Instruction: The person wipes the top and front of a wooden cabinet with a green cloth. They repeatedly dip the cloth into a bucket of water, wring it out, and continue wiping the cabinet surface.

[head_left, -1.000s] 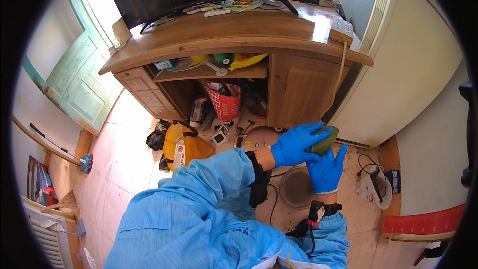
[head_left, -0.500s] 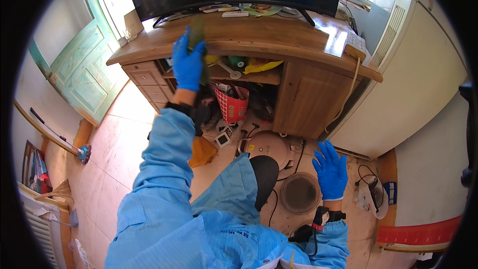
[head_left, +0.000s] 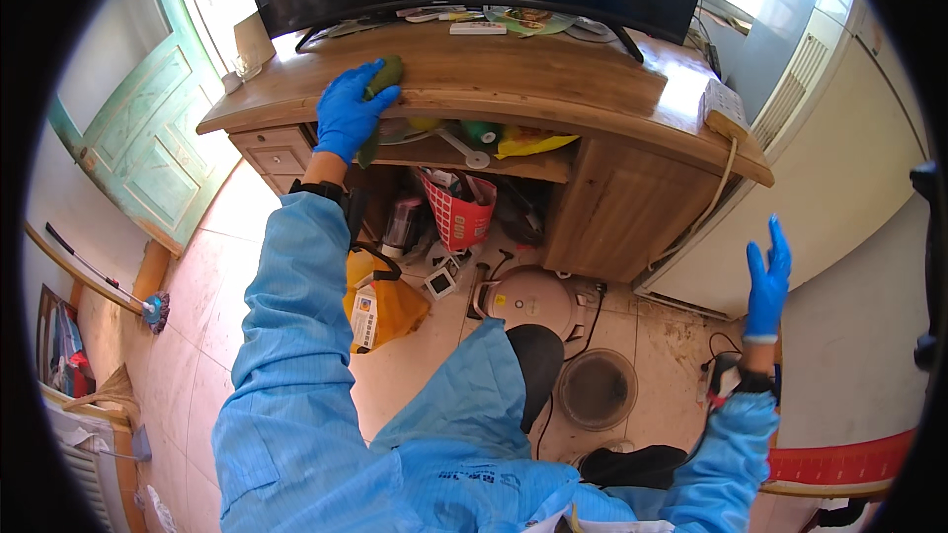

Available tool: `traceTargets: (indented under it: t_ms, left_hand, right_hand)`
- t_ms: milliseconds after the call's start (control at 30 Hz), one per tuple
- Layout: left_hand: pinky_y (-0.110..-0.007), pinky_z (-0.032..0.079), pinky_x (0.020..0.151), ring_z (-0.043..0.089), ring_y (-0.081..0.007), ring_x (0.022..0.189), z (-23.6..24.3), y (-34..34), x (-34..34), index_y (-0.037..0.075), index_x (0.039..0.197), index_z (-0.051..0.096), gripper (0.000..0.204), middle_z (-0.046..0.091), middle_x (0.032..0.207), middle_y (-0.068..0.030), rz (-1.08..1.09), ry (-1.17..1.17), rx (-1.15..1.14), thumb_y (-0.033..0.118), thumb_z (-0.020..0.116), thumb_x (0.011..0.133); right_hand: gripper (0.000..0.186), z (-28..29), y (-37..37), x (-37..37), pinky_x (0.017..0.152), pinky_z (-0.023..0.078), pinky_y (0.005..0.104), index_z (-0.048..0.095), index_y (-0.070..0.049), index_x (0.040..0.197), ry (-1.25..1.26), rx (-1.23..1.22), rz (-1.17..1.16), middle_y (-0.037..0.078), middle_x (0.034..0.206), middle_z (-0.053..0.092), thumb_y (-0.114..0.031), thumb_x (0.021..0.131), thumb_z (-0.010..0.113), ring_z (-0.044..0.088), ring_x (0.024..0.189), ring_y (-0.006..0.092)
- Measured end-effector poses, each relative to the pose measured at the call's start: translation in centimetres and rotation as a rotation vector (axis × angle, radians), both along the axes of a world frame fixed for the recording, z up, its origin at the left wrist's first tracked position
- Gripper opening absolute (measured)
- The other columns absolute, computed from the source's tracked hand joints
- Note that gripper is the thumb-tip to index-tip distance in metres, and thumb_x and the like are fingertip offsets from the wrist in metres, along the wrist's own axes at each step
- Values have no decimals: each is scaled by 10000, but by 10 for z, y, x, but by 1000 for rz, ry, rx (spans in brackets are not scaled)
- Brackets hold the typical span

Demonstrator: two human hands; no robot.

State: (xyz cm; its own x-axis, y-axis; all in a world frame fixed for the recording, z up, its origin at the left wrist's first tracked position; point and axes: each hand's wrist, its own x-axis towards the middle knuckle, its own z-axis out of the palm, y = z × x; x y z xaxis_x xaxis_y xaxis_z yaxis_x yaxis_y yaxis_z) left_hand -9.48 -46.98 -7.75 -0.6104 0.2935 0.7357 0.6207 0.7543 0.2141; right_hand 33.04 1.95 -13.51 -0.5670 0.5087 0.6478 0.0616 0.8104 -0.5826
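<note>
Over the feed, I have my left hand (head_left: 352,116) holding a green cloth (head_left: 388,74) in its fingers at the wooden counter's (head_left: 553,69) front edge, my right hand (head_left: 768,281) raised, fingers apart, before the white refrigerator (head_left: 825,183).

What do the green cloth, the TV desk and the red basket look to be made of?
Green cloth: probably soft fabric, matte; it bunches at the left hand.
TV desk: wood or veneer, glossy varnish; grain shows, light glares off the top.
Red basket: likely moulded plastic, smooth-looking; its wall has a regular grid pattern.
</note>
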Motion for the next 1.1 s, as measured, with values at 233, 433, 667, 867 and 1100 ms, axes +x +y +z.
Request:
traceTargets:
  t_ms: [233, 433, 667, 867, 1100]
  left_hand:
    - [-442, 438, 1032, 595, -341, 1176, -5, 9, 7, 148, 1309, 640, 546, 643, 1280, -117, 40, 2, 8, 481, 669, 877]
    - [-480, 349, 1099, 537, -326, 1265, -18, 38, 16, 160, 1319, 636, 566, 624, 1335, -91, -13, 149, -9, 504, 664, 871]
    - [-438, 402, 1018, 597, -327, 1165, -29, 76, 30, 125, 1302, 639, 528, 676, 1211, -130, 67, 327, 28, 460, 660, 895]
    - [-540, 269, 1121, 525, -317, 1270, -28, 111, 52, 153, 1336, 607, 589, 614, 1328, -120, -36, 234, 52, 556, 584, 907]
    - [-501, 346, 1054, 579, -317, 1151, -30, 196, 89, 121, 1254, 646, 533, 663, 1199, -109, -115, 410, 92, 510, 625, 891]
  right_hand:
    - [943, 47, 67, -93, 1202, 254, 416, 302, -62, 1540, -400, 575, -296, 187, 1576, 316, -382, 798, 789, 312, 1447, 354]
    - [806, 30, 67, -128, 1125, 380, 443, 454, -18, 1410, -348, 652, -391, 229, 1428, 482, -221, 714, 807, 468, 1316, 392]
    - [529, 60, 41, -130, 941, 513, 461, 591, -58, 1209, -530, 656, -478, 195, 1171, 606, -183, 731, 782, 598, 1097, 389]
    - [396, 79, 32, -144, 934, 524, 477, 606, -59, 1196, -718, 524, -526, 196, 1168, 607, -102, 811, 690, 593, 1137, 396]
    - [415, 74, 36, -149, 969, 502, 491, 573, -20, 1233, -711, 542, -501, 229, 1234, 573, -74, 830, 655, 585, 1164, 398]
